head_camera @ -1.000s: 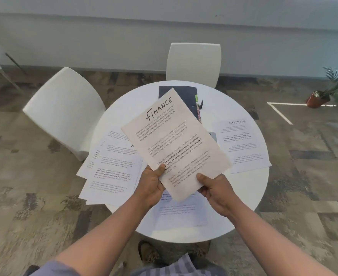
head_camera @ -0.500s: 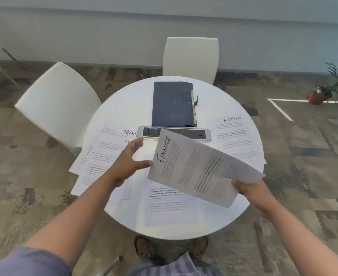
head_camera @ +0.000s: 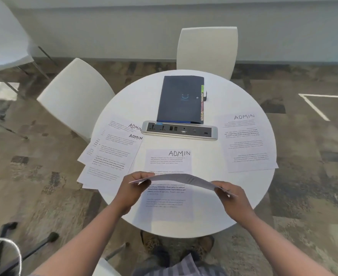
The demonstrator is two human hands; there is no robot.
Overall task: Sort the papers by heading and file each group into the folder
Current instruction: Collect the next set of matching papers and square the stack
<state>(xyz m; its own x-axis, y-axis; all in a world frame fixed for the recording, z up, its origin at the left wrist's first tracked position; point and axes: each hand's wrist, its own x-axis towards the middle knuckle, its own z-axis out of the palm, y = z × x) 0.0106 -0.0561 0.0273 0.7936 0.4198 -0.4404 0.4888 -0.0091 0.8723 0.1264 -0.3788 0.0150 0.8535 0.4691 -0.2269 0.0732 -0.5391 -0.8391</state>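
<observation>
Both hands hold one sheet [head_camera: 181,178] nearly edge-on above the near half of the round white table [head_camera: 243,212]; its heading is hidden. My left hand [head_camera: 133,189] pinches its left end, my right hand [head_camera: 230,198] grips its right end. Under it lies a paper headed ADMIN [head_camera: 168,162]. A fanned pile of ADMIN papers [head_camera: 112,154] hangs over the table's left edge. Another ADMIN sheet [head_camera: 245,142] lies at the right. The dark blue folder [head_camera: 181,99] lies shut at the far side, coloured tabs along its right edge.
A silver power socket strip [head_camera: 179,130] sits across the table's middle, just in front of the folder. White chairs stand at the far side [head_camera: 206,48] and the left [head_camera: 74,96]. My shoes [head_camera: 176,248] show below the near edge.
The FINANCE sheet, held up facing me, swung right in my right hand alone, then dropped flat and low over the table. My left hand let go, then took its left end again.
</observation>
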